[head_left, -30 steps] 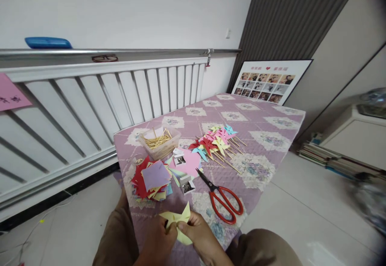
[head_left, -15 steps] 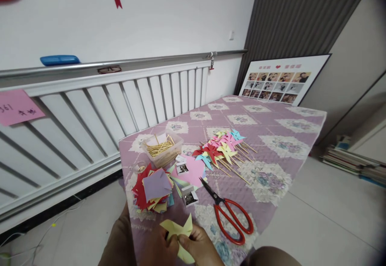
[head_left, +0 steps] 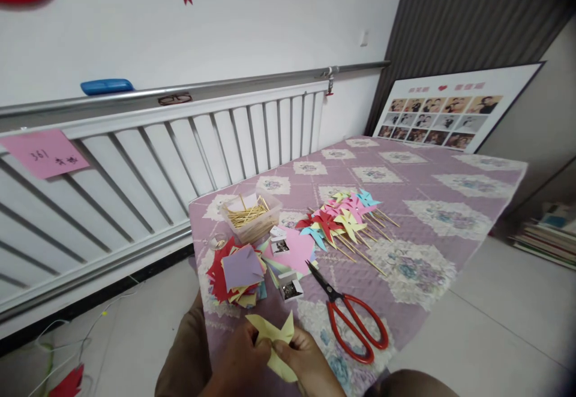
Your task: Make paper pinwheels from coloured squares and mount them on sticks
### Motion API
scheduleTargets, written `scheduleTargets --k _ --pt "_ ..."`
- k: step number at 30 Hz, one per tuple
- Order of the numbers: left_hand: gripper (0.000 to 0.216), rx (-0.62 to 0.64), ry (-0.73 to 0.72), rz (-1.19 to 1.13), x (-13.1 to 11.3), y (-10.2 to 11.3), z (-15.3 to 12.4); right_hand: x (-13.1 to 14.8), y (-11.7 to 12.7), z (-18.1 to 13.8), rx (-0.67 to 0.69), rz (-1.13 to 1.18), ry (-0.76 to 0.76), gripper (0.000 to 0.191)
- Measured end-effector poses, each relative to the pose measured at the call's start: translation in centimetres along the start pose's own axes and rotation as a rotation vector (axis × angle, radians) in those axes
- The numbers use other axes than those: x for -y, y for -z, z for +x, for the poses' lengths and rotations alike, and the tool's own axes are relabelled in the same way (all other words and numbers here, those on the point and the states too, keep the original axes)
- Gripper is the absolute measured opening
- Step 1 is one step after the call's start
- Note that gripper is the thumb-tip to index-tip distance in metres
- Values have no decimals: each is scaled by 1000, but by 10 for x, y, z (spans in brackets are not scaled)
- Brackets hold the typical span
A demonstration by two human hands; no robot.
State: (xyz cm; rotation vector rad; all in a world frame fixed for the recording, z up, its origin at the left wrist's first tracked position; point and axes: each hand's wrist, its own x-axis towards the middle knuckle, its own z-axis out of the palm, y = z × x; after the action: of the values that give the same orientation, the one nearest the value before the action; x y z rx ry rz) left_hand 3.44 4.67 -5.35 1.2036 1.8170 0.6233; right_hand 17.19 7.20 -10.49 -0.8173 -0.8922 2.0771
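Note:
Between my two hands is a pale yellow paper pinwheel (head_left: 282, 366), its pointed corners sticking out above and below the fingers. My left hand (head_left: 245, 352) pinches it from the left, thumb pressed at the centre. From the right, my right hand (head_left: 306, 355) grips it with the thumb near the same spot. The pinwheel's middle is hidden under both thumbs. Just beyond lie a stack of coloured paper squares (head_left: 243, 270), with a purple one on top, and a small white box of metal pins (head_left: 290, 289). Red-handled scissors (head_left: 348, 313) rest to the right of my hands.
Finished pinwheels on sticks (head_left: 342, 217) lie in a heap on the flowered tablecloth (head_left: 405, 205). A clear plastic box of wooden sticks (head_left: 249, 217) stands at the left, near a second pin box (head_left: 279, 246) and pink paper (head_left: 297, 250). A white radiator (head_left: 216, 139) runs along the wall.
The view has shifted, so the table's things sit slightly further right in the picture. Both hands still hold the yellow pinwheel at its centre.

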Motion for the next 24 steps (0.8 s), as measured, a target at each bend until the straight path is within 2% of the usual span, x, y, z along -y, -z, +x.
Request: scheduleTargets --k 6,10,16,18,21,24 --pt "22 -51 26 34 -1 -4 -3 5 -6 -4 -18 60 -8 43" --pt "21 -75 -50 35 -5 -5 -9 6 -6 -5 -13 64 -2 38" --pt "17 -153 -200 159 0 -7 -12 4 -2 -3 5 67 -21 41" --pt "17 -130 -150 109 2 -7 -9 3 -1 -3 24 77 -23 42" --pt "22 -27 -20 -54 3 -6 -4 3 -1 -5 35 102 -13 41" --pt "23 17 16 -107 2 -4 -2 5 -3 -7 44 110 -11 39"
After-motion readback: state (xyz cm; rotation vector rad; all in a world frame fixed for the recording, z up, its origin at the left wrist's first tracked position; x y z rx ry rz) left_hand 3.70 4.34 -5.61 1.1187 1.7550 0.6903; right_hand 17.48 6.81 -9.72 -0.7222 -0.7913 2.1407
